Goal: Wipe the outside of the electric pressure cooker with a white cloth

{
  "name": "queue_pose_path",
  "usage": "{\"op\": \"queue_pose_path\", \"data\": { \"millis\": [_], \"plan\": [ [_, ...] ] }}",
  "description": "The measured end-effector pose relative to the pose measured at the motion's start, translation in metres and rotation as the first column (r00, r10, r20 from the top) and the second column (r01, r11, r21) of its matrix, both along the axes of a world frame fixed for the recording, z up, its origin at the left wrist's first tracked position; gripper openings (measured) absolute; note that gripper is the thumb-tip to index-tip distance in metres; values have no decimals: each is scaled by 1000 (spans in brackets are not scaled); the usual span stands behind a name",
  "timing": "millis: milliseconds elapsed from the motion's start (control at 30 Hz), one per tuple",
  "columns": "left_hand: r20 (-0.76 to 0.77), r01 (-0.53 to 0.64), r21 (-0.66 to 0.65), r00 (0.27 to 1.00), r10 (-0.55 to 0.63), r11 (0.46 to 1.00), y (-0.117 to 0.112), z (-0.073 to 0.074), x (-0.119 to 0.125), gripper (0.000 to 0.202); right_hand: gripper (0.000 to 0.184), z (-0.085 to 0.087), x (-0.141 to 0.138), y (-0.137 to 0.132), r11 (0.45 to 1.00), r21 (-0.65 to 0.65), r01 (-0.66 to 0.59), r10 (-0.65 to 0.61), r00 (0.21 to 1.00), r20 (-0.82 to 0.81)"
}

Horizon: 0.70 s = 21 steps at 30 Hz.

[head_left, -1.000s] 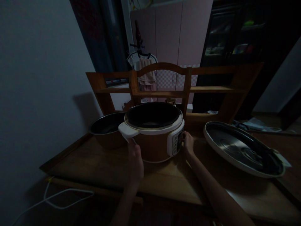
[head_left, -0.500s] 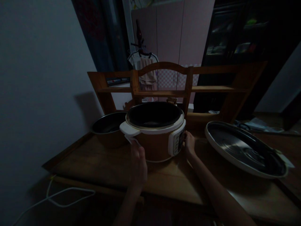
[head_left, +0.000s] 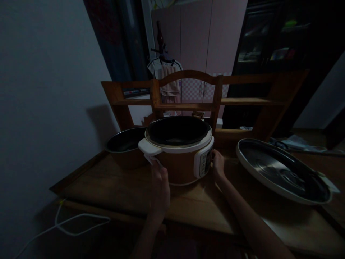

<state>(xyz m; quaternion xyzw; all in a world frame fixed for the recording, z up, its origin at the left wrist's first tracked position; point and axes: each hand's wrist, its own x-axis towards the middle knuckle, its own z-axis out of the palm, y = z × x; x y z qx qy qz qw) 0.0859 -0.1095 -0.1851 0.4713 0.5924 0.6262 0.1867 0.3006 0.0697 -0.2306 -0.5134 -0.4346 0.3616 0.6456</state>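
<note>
An electric pressure cooker (head_left: pixel 179 165) with a brown body, white rim and side control panel stands on the wooden desk (head_left: pixel 188 208), its lid off. The dark opening faces up. At its left, below the white side handle, my left hand (head_left: pixel 160 183) is closed on a thin white cloth (head_left: pixel 153 159) pressed to the body. The fingertips are partly hidden. My right hand (head_left: pixel 218 163) grips the cooker's right side, just past the control panel; its fingers are mostly behind the body.
A dark inner pot (head_left: pixel 126 158) stands left of the cooker. To the right lies the big round lid (head_left: pixel 269 183), underside up. A wooden shelf rack (head_left: pixel 185 107) rises behind the cooker. A white cable (head_left: pixel 81 216) hangs at the desk's front left.
The whole view has shifted very slightly. Both hands keep their places on the cooker, with almost no visible movement of the left hand and cloth.
</note>
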Motion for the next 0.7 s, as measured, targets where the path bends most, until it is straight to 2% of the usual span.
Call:
{"op": "queue_pose_path", "data": {
  "millis": [400, 700],
  "plan": [
    [-3, -2, -14, 1000, 2, 1000, -2, 4, 2, 76, 31, 1, 0, -2, 1000, 2, 5, -5, 1000, 10],
    [-4, 8, -19, 1000, -8, 1000, -4, -5, 1, 76, 31, 3, -1, -2, 1000, -16, 9, -9, 1000, 0]
  ]
}}
